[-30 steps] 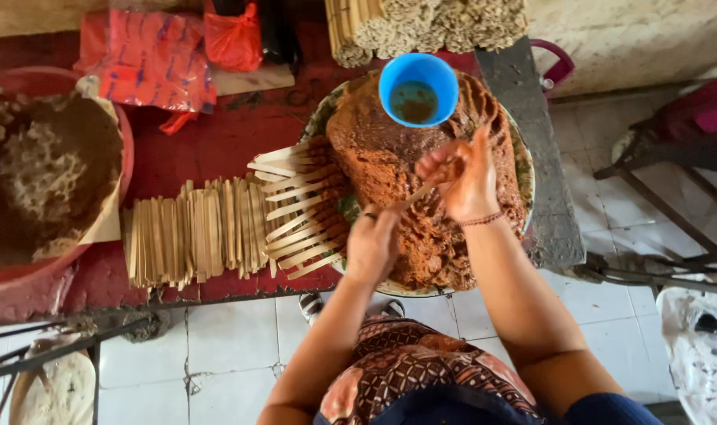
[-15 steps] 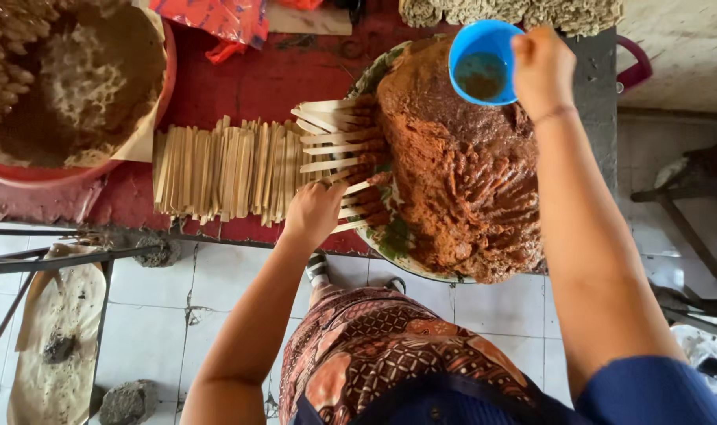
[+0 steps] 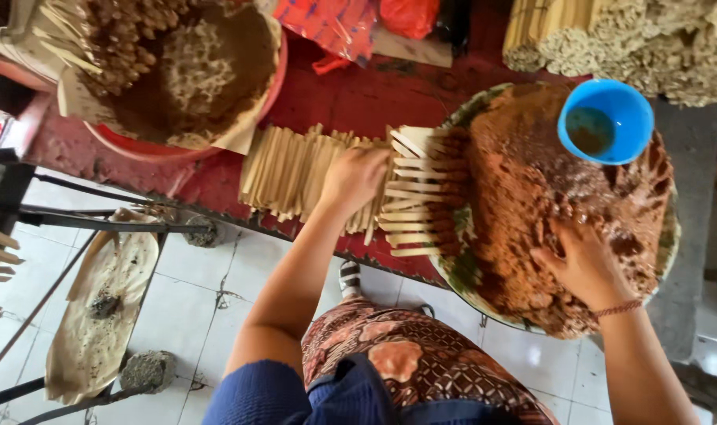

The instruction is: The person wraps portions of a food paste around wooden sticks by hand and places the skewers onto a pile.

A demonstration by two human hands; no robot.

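Red-painted bench over a white tiled floor, seen from above; dusty, crowded work spot.

Left hand: fingers curled down onto the row of flat bamboo sticks, pinching or pressing one; the grip itself is hidden under the knuckles, so I cannot tell which. Right hand: fingers spread and sunk into the brown paste mound on a round tray.

Handling judgement: sticks are light, stiff, thin, likely to snap if bent; best taken at the bare end away from the mound. Paste looks soft, damp, sticky and crumbly; scoops rather than lifts.

Outward: several sticks lie with tips in the paste. Blue plastic cup sits on the mound top. Red basin of finished coated sticks far left; bundled sticks behind.
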